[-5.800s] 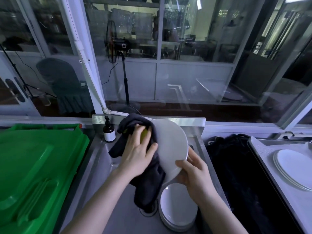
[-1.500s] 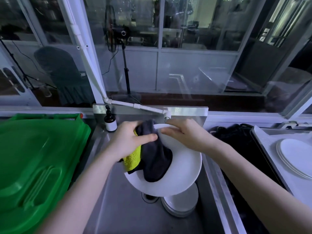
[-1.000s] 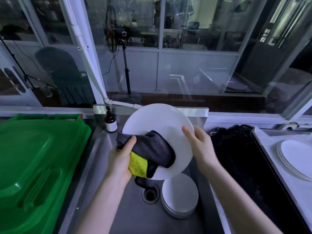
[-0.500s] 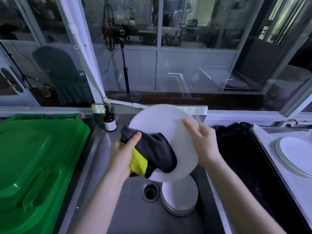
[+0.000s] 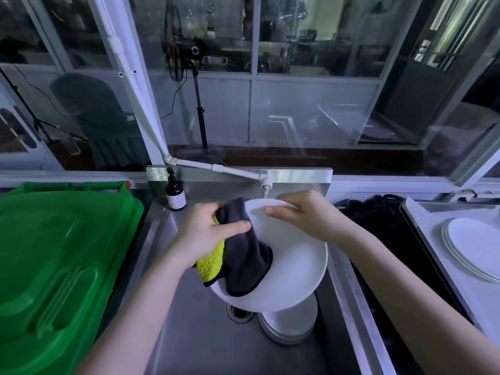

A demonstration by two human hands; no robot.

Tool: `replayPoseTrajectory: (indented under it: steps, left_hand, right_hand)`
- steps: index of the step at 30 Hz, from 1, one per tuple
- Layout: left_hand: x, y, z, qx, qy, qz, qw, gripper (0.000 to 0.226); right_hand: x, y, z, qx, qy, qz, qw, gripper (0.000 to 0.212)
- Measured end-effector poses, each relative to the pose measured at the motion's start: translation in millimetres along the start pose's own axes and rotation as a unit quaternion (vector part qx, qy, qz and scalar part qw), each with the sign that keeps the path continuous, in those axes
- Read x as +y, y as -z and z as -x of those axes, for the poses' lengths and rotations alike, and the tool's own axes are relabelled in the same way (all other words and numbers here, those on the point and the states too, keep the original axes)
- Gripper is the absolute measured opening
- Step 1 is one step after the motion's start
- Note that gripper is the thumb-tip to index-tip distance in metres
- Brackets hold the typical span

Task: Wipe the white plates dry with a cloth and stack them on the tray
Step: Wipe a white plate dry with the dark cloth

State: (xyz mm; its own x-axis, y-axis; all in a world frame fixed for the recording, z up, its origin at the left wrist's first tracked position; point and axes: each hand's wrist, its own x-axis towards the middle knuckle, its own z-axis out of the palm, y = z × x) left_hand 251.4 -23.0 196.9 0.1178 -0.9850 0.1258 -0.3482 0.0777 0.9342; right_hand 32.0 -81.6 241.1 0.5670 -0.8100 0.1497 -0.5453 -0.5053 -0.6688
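So the plate (image 5: pixel 295 266) has flipped again. Half a second back it was stood up facing the camera with the right hand on its side edge. Now it's tipped back face-up over the sink (image 5: pixel 189 334), and the right hand (image 5: pixel 305 215) has moved round to the far rim, thumb on the face and fingers wrapped over the edge.

The left hand (image 5: pixel 208 234) has a closed grip on the bunched cloth (image 5: pixel 243 255) (dark grey, yellow backing). Its thumb pins the cloth to the plate's left side, and the rest drapes down over the near-left rim.

My read: both faces are getting a pass, so this plate is probably close to wiped, but it hasn't gone anywhere yet. It's held in the air right above the pile of plates in the sink (image 5: pixel 289 323), next to the drain.

The tray (image 5: pixel 422 226) is well off to the right on the counter with a small stack of plates (image 5: pixel 476 247) on it, same as before. So I'd say the job is somewhere in the middle.

One thing to watch: once the cloth comes off, that rim grip is all that's holding the plate.
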Motion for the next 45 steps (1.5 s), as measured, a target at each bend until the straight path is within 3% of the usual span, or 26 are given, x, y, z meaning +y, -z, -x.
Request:
replayPoseTrajectory:
  steps: [3,6,9,10,11,15,16,18,20,22,24,26,29,32,34,36,39,42,45]
  left_hand:
    - [1.9,0.8,-0.2,-0.002,-0.009,0.026,1.000,0.022]
    - [-11.3,-5.1,3.1,0.109,0.082,0.208,0.969,0.018]
    - [-21.6,-30.6,12.5,0.225,0.193,0.394,0.870,0.019]
    - [-21.8,-36.4,14.7,0.247,0.207,0.421,0.848,0.023]
    - [-22.8,-37.7,15.3,0.255,0.208,0.433,0.839,0.025]
    - [-21.8,-13.3,10.4,0.240,0.172,0.386,0.874,0.007]
    - [-21.1,-4.6,9.1,0.231,0.150,0.362,0.890,0.008]
    - [-18.0,8.3,5.4,0.198,0.104,0.294,0.929,0.013]
    - [-13.1,15.8,0.2,0.141,0.057,0.203,0.967,0.010]
    - [-6.8,18.2,-4.9,0.070,0.015,0.077,0.995,0.028]
    - [-1.5,15.9,-6.2,0.020,0.003,0.022,1.000,0.036]
    - [-3.4,15.6,-5.8,0.018,0.003,0.036,0.999,0.034]
    - [-19.9,11.4,-0.8,0.109,0.043,0.161,0.980,0.034]
    - [-31.7,-15.0,11.3,0.209,0.173,0.365,0.891,0.030]
    - [-37.5,-29.5,15.2,0.247,0.227,0.403,0.852,0.035]
    - [-39.5,-28.5,15.2,0.253,0.229,0.400,0.851,0.026]
    - [-34.5,-7.6,11.4,0.228,0.179,0.347,0.892,0.005]
    - [-25.7,9.2,4.5,0.144,0.096,0.177,0.969,0.028]
    - [-10.9,8.8,-1.4,0.019,0.022,0.065,0.997,0.035]
  right_hand:
    - [-1.3,-6.3,2.9,0.064,0.041,-0.003,0.997,0.058]
    - [4.8,-11.3,7.9,0.180,-0.051,-0.134,0.973,0.061]
    - [-0.9,-42.0,8.1,0.347,-0.156,-0.305,0.873,0.054]
    - [-3.1,-53.5,7.7,0.380,-0.183,-0.349,0.837,0.051]
    - [-1.6,-60.8,8.0,0.386,-0.197,-0.364,0.825,0.048]
    - [12.2,-31.5,14.8,0.209,-0.124,-0.267,0.933,0.024]
    - [12.4,-17.5,13.7,0.150,-0.105,-0.268,0.946,0.016]
    - [7.7,4.1,6.1,0.060,-0.085,-0.202,0.974,0.020]
    - [0.7,10.1,-4.1,0.022,-0.054,-0.102,0.993,0.009]
    - [-8.7,6.8,-11.3,0.014,-0.008,-0.039,0.999,0.019]
    - [-15.1,-2.8,-12.0,0.038,0.056,0.009,0.998,0.029]
    - [-12.9,-10.3,-9.3,0.080,0.083,0.018,0.993,0.035]
    - [0.5,-19.8,-1.4,0.167,0.009,-0.101,0.981,0.043]
    - [-3.4,-46.8,3.1,0.333,-0.116,-0.274,0.895,0.044]
    - [-8.5,-63.1,3.2,0.383,-0.183,-0.339,0.840,0.047]
    - [-0.8,-61.6,6.1,0.337,-0.192,-0.323,0.863,0.042]
    - [7.5,-24.9,9.5,0.208,-0.141,-0.282,0.926,0.021]
    - [-0.5,9.8,-0.4,0.069,-0.087,-0.158,0.981,0.021]
    - [-9.7,7.8,-10.8,-0.036,-0.029,-0.016,0.999,0.037]
